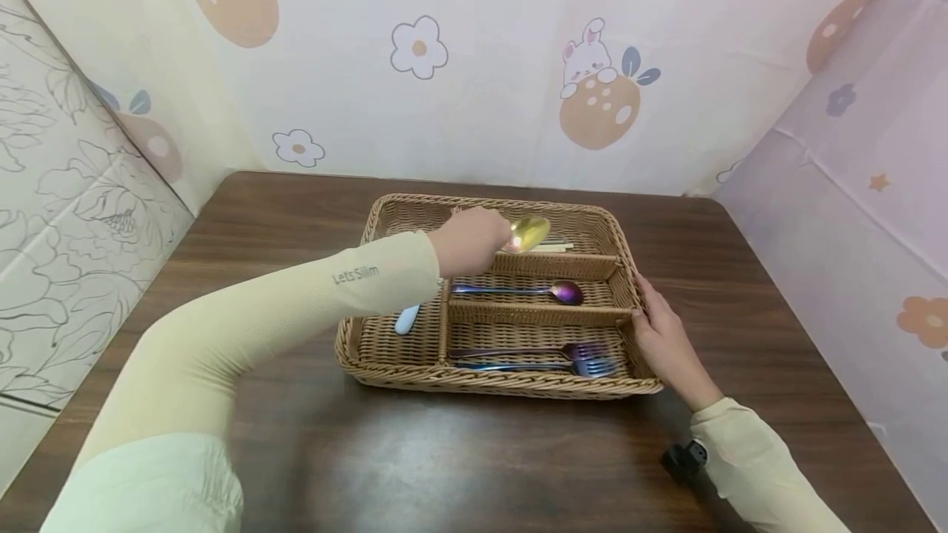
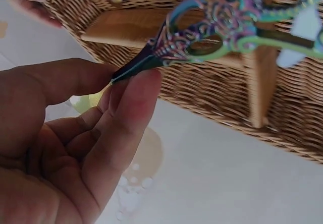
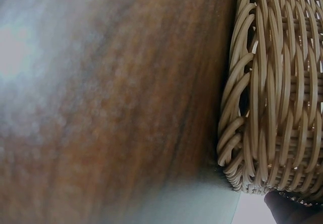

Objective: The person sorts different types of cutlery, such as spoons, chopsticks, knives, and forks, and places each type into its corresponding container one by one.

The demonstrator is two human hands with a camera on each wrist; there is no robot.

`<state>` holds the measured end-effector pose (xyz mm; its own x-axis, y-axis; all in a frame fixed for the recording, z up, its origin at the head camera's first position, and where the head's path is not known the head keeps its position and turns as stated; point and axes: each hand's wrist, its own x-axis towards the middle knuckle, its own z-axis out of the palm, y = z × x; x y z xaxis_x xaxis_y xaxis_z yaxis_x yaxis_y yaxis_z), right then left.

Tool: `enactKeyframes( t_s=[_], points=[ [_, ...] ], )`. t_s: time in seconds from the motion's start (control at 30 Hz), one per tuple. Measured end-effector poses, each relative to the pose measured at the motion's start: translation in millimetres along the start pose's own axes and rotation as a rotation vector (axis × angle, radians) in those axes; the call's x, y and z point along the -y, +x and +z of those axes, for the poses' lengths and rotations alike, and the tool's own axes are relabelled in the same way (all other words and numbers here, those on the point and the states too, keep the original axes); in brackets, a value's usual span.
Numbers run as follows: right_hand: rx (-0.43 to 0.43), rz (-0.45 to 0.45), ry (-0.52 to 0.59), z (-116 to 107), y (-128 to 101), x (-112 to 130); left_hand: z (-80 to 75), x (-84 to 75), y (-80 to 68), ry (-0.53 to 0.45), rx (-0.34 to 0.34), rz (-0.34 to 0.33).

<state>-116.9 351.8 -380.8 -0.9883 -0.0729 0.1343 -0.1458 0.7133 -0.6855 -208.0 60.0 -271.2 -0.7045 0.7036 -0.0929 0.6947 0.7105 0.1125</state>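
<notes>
My left hand (image 1: pixel 474 241) is over the basket's back compartments. Its thumb and forefinger pinch a spoon (image 1: pixel 529 234) whose gold bowl points right. In the left wrist view, the spoon's ornate rainbow-coloured openwork handle (image 2: pixel 227 22) runs up and right from the pinch, and the fingers partly cover its bowl. My right hand (image 1: pixel 662 336) grips the right rim of the wicker basket (image 1: pixel 511 385), thumb at the rim. A purple-blue spoon (image 1: pixel 566 293) lies in the middle compartment. Two rainbow forks (image 1: pixel 592 364) lie in the front one.
Pale sticks (image 1: pixel 551 247) lie in the back compartment. A light blue handle (image 1: pixel 406 320) shows in the left compartment, partly under my forearm. The basket stands on a dark wooden table (image 1: pixel 415 467), with patterned walls behind and on both sides.
</notes>
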Motion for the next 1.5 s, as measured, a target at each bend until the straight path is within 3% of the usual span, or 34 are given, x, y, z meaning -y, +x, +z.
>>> enactKeyframes(
  t_s=[0.2, 0.63, 0.9, 1.23, 1.5],
  points=[
    [0.009, 0.013, 0.011, 2.3, -0.9, -0.6, 5.1, -14.5, 13.4, -0.026, 0.01, 0.059],
    [-0.021, -0.005, 0.016, 9.3, 2.9, 3.5, 21.7, -21.6, 33.4, -0.007, 0.062, 0.109],
    [-0.041, -0.016, 0.002, 10.4, 1.8, 2.8, 32.3, -30.1, 50.8, 0.027, 0.066, 0.18],
    [-0.038, -0.006, 0.001, 7.7, 0.2, 2.3, 45.6, -37.7, 63.9, 0.097, 0.108, 0.206],
    [-0.043, 0.0, -0.005, 5.2, 0.3, -1.2, 55.9, -38.6, 74.9, 0.085, 0.159, 0.213]
  ],
)
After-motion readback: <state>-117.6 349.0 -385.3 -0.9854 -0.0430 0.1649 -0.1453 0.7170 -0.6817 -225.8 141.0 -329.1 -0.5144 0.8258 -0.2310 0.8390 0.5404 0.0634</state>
